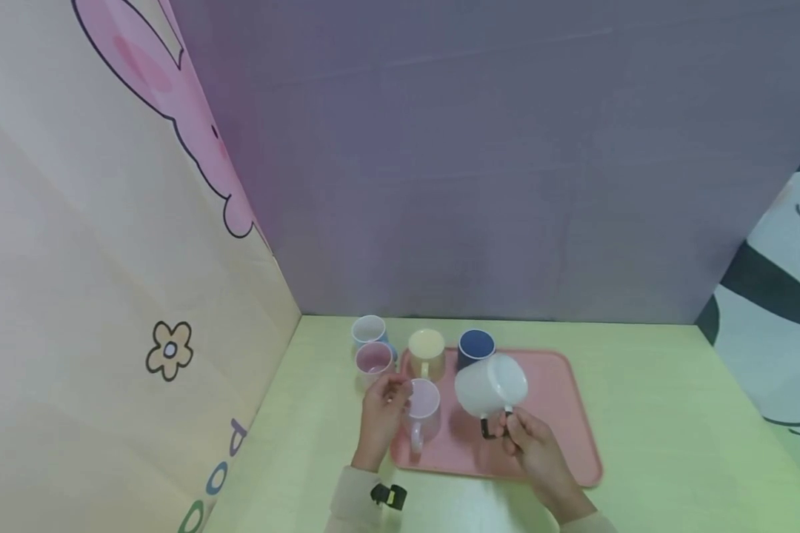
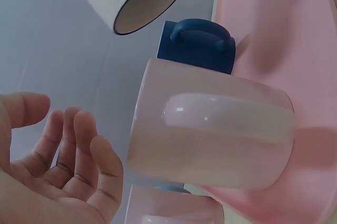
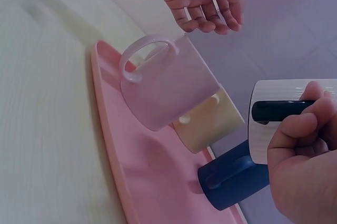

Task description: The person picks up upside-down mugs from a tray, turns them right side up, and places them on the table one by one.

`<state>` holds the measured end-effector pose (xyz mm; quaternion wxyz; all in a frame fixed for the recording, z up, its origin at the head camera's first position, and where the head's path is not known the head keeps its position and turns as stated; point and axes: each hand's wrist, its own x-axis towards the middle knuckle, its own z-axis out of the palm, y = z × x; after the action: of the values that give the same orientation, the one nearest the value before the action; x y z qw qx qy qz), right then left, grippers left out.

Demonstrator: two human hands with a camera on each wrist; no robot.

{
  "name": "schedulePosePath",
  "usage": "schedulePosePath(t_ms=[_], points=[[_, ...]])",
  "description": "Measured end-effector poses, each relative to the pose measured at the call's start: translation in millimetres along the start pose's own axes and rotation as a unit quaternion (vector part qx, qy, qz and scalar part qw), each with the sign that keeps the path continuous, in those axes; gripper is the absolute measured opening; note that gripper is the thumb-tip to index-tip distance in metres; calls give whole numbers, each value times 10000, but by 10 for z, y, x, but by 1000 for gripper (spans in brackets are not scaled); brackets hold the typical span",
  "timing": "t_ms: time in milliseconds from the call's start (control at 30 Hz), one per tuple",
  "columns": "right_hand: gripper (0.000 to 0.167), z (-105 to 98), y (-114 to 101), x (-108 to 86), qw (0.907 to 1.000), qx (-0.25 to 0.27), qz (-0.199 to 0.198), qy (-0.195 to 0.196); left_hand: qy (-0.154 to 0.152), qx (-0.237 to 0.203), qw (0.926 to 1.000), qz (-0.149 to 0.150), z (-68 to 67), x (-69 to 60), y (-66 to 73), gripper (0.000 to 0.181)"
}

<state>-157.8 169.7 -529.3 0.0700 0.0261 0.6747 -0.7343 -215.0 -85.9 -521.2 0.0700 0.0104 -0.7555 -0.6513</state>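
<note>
My right hand (image 1: pixel 536 448) grips a white mug (image 1: pixel 480 389) by its black handle (image 3: pixel 281 111). This mug is tipped above the pink tray (image 1: pixel 540 444), its dark-rimmed mouth angled downward. Beside a pale pink mug (image 1: pixel 424 418) on the tray's left side is my left hand (image 1: pixel 381 418). Loosely bent fingers (image 2: pixel 84 140) hold nothing in the left wrist view. The pale pink mug stands upright, with its handle towards me. Behind it on the tray are a cream-yellow mug (image 1: pixel 427 352) and a navy mug (image 1: pixel 475 346), partly hidden by the white mug.
Left of the tray, a pink mug (image 1: pixel 375 361) stands in front of a light blue mug (image 1: pixel 370 329) on the pale table (image 1: pixel 673 422). A grey panel (image 1: pixel 480 185) rises behind, and a printed cloth wall (image 1: pixel 107 281) stands on the left.
</note>
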Motion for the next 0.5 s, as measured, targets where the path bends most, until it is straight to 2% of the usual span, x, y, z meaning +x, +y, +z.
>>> schedulePosePath(t_ms=[233,500], points=[[33,-42,-15,12,9969,463,-379,-505,-148,-27,9999,-69,64,-33,18,16],[23,-42,-68,7,9872,1016,-684,-1019,-475,-207,9987,43,142,-61,53,17]])
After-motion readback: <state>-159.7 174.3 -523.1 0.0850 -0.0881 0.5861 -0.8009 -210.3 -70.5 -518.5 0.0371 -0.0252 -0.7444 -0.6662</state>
